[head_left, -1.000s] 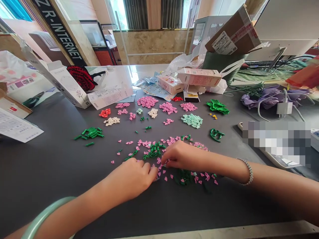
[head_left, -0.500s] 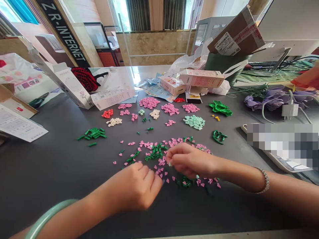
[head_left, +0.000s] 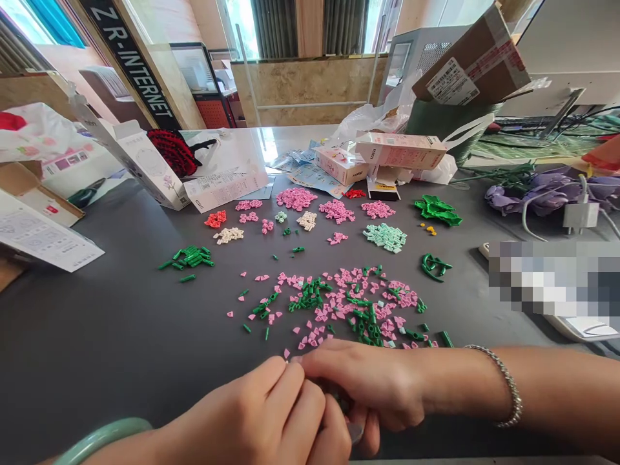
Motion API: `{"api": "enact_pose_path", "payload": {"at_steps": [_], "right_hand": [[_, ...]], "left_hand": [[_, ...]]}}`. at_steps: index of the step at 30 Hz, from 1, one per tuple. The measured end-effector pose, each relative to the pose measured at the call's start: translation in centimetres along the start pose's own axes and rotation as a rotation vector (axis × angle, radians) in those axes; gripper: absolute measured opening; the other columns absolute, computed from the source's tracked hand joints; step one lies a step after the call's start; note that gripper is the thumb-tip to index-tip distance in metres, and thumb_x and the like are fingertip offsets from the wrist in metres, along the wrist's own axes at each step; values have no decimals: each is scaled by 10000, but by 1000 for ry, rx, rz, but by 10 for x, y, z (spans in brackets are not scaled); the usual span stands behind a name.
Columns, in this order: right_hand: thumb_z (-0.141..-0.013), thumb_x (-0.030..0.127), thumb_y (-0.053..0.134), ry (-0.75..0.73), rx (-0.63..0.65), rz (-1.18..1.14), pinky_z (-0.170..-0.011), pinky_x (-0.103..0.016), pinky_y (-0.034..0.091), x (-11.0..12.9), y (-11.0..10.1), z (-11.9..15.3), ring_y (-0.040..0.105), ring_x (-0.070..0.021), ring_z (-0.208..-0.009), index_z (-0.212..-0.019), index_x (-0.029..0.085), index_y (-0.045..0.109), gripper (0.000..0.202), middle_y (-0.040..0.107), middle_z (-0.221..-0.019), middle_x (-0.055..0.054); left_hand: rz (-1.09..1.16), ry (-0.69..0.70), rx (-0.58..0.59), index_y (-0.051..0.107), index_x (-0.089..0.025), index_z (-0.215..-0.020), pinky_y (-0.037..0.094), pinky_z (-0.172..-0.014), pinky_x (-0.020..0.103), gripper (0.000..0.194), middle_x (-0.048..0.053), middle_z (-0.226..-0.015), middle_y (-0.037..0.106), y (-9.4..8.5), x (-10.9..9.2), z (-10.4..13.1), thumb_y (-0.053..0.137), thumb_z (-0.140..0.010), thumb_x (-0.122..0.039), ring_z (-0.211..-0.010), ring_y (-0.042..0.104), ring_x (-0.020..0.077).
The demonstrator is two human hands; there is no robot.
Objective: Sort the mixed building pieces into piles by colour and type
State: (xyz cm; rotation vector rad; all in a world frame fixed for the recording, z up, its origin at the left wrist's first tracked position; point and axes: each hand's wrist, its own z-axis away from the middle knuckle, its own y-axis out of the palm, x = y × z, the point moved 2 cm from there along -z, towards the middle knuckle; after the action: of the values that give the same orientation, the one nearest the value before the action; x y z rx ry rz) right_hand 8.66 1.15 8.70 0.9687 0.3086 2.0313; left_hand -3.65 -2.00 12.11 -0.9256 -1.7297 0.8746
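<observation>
Hands point(head_left: 271, 410) together, near glossy green tubes point(head_left: 371, 328) and tiny wedge-shaped pink pieces point(head_left: 338, 309).

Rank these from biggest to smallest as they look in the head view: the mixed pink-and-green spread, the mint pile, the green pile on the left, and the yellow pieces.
1. Mixed pink-and-green spread
2. Mint pile and left green pile: too alike to rank
3. Yellow pieces
</observation>
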Motion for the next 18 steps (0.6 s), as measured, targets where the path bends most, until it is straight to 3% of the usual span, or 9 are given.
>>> {"api": "enact_pose_path", "payload": {"at_steps": [5,12,15,18], "right_hand": [[-928,380,405,-121,-9,-68,-307,-129,214,5,-1,-7,232,-40,-321,-544,198,305,436,313,-397,88],[-947,324,293,-132,94,-70,-312,-123,186,7,-2,-13,214,-25,-334,-495,159,378,489,407,-445,45],[-926,287,361,-175,-2,4,-318,-137,211,13,-10,-9,245,-22,-339,-521,153,421,432,416,-476,56],[-862,301,530,-357,-179,234,-357,-162,281,29,-29,0,348,-29,-385,-592,136,553,316,430,-513,62]], "left_hand": [[-44,-43,-24,584,-183,-750,392,-411,321,207,8,-591,591,1,7,4,461,-911,-226,-490,541,175],[-57,-1,-21,573,-163,-713,337,-417,326,174,5,-558,534,7,20,15,515,-862,-230,-454,478,171],[-94,-20,-46,566,-158,-732,334,-447,322,204,1,-565,527,8,28,18,492,-901,-245,-479,489,166],[-110,-94,-99,546,-162,-700,338,-471,309,295,-3,-554,513,9,44,24,418,-952,-250,-501,503,156]]}}
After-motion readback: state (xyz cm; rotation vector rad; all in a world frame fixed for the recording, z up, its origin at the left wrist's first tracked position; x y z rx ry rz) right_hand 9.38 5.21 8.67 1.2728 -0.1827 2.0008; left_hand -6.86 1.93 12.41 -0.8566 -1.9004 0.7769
